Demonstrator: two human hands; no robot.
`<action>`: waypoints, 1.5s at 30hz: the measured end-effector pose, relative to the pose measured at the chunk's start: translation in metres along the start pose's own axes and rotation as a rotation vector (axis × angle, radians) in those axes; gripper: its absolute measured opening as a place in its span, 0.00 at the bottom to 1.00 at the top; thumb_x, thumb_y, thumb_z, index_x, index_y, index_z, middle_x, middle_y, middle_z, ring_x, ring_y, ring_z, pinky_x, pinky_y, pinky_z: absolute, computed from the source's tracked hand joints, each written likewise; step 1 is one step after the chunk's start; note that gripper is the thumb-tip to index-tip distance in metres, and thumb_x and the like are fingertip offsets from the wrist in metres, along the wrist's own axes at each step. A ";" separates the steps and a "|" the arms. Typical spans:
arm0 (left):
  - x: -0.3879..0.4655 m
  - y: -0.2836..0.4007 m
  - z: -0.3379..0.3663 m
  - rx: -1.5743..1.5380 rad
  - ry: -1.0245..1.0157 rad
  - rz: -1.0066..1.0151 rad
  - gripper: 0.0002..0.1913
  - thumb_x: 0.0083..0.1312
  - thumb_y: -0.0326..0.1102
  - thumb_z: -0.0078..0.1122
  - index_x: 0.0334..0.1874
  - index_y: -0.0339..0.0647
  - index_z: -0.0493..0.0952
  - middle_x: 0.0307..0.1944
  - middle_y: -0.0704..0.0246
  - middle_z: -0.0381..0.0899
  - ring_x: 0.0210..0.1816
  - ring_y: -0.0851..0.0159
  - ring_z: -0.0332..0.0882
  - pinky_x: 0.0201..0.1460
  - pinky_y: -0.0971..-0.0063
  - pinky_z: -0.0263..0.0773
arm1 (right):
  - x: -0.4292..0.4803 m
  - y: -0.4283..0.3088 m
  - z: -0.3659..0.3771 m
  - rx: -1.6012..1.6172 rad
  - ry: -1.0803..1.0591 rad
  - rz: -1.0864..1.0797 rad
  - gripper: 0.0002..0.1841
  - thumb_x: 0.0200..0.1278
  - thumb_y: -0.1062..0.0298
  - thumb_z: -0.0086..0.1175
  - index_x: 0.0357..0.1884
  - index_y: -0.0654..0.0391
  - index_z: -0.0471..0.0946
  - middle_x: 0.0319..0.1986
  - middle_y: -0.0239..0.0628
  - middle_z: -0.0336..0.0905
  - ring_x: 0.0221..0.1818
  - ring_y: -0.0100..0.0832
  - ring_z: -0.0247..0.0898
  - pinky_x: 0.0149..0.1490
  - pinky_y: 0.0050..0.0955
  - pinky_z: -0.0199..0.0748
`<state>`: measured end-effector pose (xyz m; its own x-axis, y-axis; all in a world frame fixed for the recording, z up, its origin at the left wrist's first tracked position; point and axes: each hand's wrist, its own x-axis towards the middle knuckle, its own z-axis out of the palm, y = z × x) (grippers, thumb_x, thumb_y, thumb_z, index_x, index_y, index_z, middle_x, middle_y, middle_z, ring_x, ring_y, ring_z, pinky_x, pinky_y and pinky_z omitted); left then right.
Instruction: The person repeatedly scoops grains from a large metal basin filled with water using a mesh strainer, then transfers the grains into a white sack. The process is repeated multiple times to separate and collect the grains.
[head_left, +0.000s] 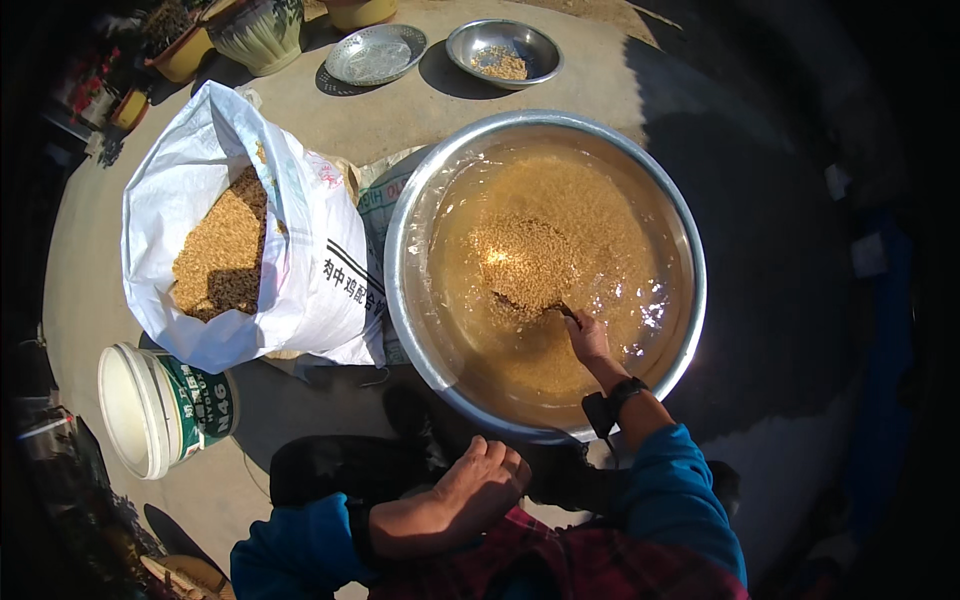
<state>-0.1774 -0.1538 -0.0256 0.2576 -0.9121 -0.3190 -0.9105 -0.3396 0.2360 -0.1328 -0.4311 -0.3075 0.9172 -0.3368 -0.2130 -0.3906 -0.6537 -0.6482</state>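
A wide metal basin (400, 315) holds cloudy water with grain (551, 187) in it. My right hand (589, 339) is over the basin's near right part, closed on a dark handle (568, 309); the tool's far end is hidden under a heap of wet grain (525, 262) near the middle. Bent at the wrist, my left hand (487, 476) rests near my knee, outside the basin, its fingers curled and its palm hidden; nothing shows in it. Left of the basin stands an open white woven sack (315, 202) with light and dark-looking grain (225, 244) inside.
A white plastic bucket (139, 412) lies tilted below the sack. Beyond the basin are a perforated metal colander (377, 55) and a metal bowl (544, 49) with some grain. Plant pots (255, 34) stand at the upper left. Another printed sack (382, 191) lies flat beneath the basin's left side.
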 end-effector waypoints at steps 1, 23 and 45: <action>-0.001 0.000 0.000 0.007 0.009 0.008 0.13 0.55 0.37 0.54 0.40 0.39 0.75 0.29 0.68 0.75 0.36 0.67 0.71 0.42 0.71 0.63 | -0.004 0.006 -0.015 -0.075 0.010 -0.008 0.12 0.60 0.58 0.54 0.35 0.57 0.76 0.24 0.53 0.76 0.30 0.55 0.73 0.33 0.44 0.71; -0.075 -0.143 -0.078 0.334 0.972 -0.910 0.32 0.50 0.32 0.68 0.58 0.34 0.65 0.56 0.57 0.67 0.61 0.52 0.62 0.64 0.56 0.55 | -0.002 -0.020 -0.014 0.173 -0.007 0.104 0.15 0.57 0.58 0.56 0.29 0.63 0.76 0.18 0.46 0.73 0.21 0.38 0.69 0.29 0.36 0.66; -0.113 -0.182 -0.027 -0.021 0.590 -1.185 0.07 0.56 0.30 0.53 0.29 0.43 0.82 0.33 0.61 0.82 0.42 0.56 0.79 0.61 0.50 0.55 | 0.010 -0.434 -0.115 0.320 -0.094 -0.674 0.08 0.63 0.68 0.52 0.34 0.64 0.74 0.17 0.35 0.71 0.20 0.28 0.69 0.28 0.28 0.64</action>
<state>-0.0316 0.0044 -0.0076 0.9945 -0.0235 0.1024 -0.0347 -0.9935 0.1087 0.0365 -0.2290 0.0561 0.9579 0.1351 0.2531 0.2869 -0.4639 -0.8381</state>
